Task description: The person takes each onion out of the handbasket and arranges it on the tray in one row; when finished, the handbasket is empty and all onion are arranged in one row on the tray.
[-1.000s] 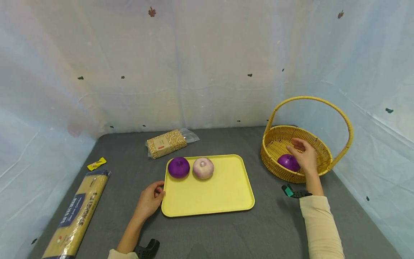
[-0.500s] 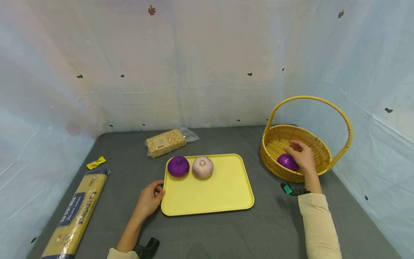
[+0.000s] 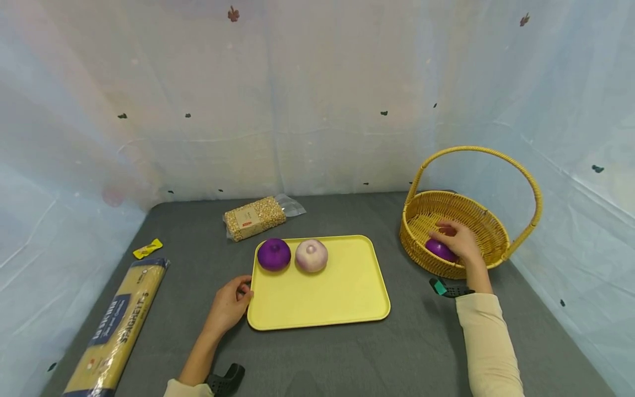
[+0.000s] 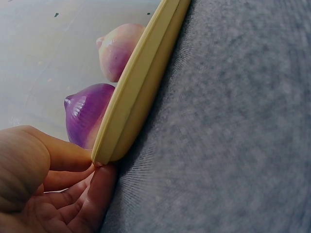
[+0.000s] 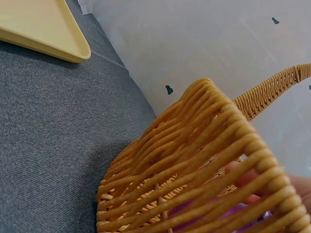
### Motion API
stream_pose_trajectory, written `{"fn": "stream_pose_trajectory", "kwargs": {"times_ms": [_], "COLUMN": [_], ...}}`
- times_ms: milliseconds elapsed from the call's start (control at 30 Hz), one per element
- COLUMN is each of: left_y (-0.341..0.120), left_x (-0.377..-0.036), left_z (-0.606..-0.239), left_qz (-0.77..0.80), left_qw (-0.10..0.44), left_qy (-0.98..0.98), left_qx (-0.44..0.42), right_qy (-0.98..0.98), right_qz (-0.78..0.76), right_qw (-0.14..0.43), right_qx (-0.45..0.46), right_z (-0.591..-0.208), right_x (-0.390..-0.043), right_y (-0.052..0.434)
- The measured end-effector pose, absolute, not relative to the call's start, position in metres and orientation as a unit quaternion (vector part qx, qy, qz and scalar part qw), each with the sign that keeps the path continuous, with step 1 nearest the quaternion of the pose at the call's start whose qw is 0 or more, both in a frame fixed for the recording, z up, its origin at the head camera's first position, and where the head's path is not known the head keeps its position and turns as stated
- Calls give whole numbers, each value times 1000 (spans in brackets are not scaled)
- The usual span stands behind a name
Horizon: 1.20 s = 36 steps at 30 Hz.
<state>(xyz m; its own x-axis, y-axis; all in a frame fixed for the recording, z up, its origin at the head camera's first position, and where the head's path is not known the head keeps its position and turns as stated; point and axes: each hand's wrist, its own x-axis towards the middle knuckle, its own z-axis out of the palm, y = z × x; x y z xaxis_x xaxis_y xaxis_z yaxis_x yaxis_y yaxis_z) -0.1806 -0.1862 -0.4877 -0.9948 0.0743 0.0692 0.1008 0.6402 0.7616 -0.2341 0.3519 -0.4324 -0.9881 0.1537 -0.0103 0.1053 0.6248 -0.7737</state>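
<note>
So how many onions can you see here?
3. A purple onion and a pale onion sit on the yellow tray; another purple one lies in the wicker basket under the right hand.

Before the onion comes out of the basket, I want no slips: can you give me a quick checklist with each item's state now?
1. Right hand is on the purple onion: ok.
2. Fingers fully closed round it: cannot tell.
3. Basket stands upright on the mat: ok.
4. Left hand touches the tray edge: ok.
5. Bare tray space beside the two onions: ok.
</note>
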Motion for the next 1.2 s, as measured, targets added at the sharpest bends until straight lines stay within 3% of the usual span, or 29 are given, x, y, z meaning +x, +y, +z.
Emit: {"fn": "stream_pose_trajectory", "kwargs": {"times_ms": [400,1200], "left_y": [-186,-187], "left_x": [-180,-180], "left_z": [-488,-487], "left_qz": [-415,-417], "left_qw": [19,28], "left_qy": [-908,-907], "left_qx": [-47,-55], "right_qy": [-929,-934], "right_qz": [367,348], "right_qw": [-38,-66], "right_qx": [-39,-47], "right_z": [-436,-438], "right_x": [-239,-242], "right_y": [355,354]}}
